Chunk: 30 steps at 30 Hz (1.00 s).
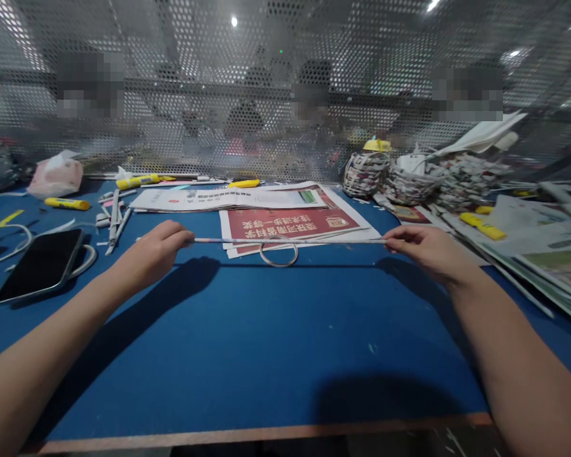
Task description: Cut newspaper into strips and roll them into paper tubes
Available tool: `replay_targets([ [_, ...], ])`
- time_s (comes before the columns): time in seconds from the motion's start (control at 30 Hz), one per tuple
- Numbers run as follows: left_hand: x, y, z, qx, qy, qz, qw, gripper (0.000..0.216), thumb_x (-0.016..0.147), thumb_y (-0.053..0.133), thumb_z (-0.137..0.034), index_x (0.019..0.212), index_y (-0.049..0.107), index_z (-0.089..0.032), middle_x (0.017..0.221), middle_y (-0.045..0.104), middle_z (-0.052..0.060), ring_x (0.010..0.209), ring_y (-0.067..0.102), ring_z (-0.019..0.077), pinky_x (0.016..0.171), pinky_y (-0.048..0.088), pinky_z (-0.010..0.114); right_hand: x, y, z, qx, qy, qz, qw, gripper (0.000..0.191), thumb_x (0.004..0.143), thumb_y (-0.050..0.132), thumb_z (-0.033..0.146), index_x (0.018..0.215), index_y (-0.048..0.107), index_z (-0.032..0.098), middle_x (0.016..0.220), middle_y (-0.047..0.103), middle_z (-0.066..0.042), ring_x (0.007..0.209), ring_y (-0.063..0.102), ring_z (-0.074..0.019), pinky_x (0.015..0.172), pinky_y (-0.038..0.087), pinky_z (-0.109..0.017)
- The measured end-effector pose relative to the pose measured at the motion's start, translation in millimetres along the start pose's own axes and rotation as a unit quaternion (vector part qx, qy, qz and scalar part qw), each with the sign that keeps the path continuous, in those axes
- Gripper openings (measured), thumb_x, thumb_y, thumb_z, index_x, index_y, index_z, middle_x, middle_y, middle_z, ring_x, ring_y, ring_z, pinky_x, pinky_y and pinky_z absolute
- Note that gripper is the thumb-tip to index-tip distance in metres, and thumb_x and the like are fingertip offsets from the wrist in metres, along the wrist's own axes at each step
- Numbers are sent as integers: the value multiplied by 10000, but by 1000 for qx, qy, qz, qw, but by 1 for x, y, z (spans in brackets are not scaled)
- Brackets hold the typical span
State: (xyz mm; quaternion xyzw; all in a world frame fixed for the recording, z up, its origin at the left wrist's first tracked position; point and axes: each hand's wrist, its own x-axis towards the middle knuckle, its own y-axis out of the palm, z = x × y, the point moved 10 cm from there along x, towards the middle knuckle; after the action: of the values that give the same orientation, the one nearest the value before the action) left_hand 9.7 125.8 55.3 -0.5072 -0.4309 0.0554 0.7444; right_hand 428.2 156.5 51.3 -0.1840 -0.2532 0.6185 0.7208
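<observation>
A thin rolled paper stick (238, 240) stretches level between my two hands, a little above the table. My left hand (164, 244) is closed around its left end, knuckles up. At the other end, the thumb and fingers of my right hand (416, 247) pinch the tip. Just below the middle of the stick sits a pale ring (279, 264), partly hidden behind it at the top. Beyond lie a red printed newspaper sheet (285, 223) and a folded white newspaper strip (190, 198).
On the left of the blue table (285, 355) are a phone (40, 263), a white cable and yellow glue sticks (67, 204). Woven paper baskets (366, 174) and stacked newspapers (547, 244) stand at the right. A perforated metal screen (209, 127) closes the back, with people behind it.
</observation>
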Motion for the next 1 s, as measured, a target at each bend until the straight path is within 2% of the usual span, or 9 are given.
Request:
replay_targets([
  [0.13, -1, -1, 3, 2, -8, -3, 1000, 176, 894, 329, -160, 902, 502, -192, 830, 517, 58, 762, 516, 168, 663, 456, 293, 1, -7, 0, -5, -11, -26, 1000, 425, 496, 717, 512, 708, 623, 156, 630, 571, -44, 605, 491, -143, 613, 365, -319],
  [0.23, -1, -2, 3, 4, -11, -5, 1000, 175, 900, 327, -166, 910, 499, -194, 833, 523, 63, 769, 520, 171, 674, 458, 299, 0, -5, 1, 1, -15, -20, 1000, 442, 518, 697, 534, 734, 616, 157, 655, 574, -52, 618, 498, -144, 609, 364, -319],
  [0.4, 1, -1, -5, 8, 13, -4, 1000, 175, 906, 322, -171, 905, 497, -167, 811, 515, 64, 732, 507, 163, 645, 458, 291, -6, 11, 8, 3, -10, 44, 999, 450, 582, 649, 549, 795, 617, 154, 678, 585, -63, 618, 516, -139, 613, 384, -315],
  [0.53, 2, -2, -5, 4, 11, 1, 1000, 199, 898, 305, -164, 890, 504, -174, 790, 513, 60, 724, 503, 165, 650, 464, 301, -11, 27, 8, -27, 4, 118, 993, 417, 672, 579, 535, 789, 631, 138, 673, 607, -84, 553, 492, -119, 578, 375, -306],
  [0.63, 2, -2, -5, 4, 9, 10, 1000, 234, 877, 283, -119, 885, 510, -176, 792, 518, 72, 738, 497, 176, 652, 459, 310, -14, 37, 1, -59, 18, 179, 982, 396, 719, 542, 519, 687, 636, 136, 574, 576, -58, 493, 451, -105, 519, 345, -285],
  [0.73, 1, -2, -8, 16, 21, 12, 1000, 256, 848, 274, -65, 885, 510, -158, 798, 518, 75, 751, 491, 182, 658, 453, 313, -13, 40, -3, -119, 12, 206, 971, 382, 696, 564, 524, 646, 631, 151, 528, 535, -20, 490, 437, -104, 505, 335, -269],
  [0.83, 1, -3, -11, 23, 37, 15, 999, 268, 833, 272, -36, 905, 508, -140, 816, 518, 75, 759, 490, 179, 672, 456, 310, -10, 34, 1, -172, -4, 180, 969, 434, 667, 542, 586, 714, 645, 167, 640, 593, -45, 564, 489, -132, 548, 374, -282],
  [1.0, 2, -3, -11, 16, 41, 17, 999, 285, 837, 260, -30, 919, 504, -153, 827, 519, 83, 772, 493, 184, 677, 460, 312, -6, 19, 10, -185, -12, 96, 978, 462, 601, 567, 621, 725, 640, 182, 727, 631, -74, 657, 541, -172, 635, 416, -318],
])
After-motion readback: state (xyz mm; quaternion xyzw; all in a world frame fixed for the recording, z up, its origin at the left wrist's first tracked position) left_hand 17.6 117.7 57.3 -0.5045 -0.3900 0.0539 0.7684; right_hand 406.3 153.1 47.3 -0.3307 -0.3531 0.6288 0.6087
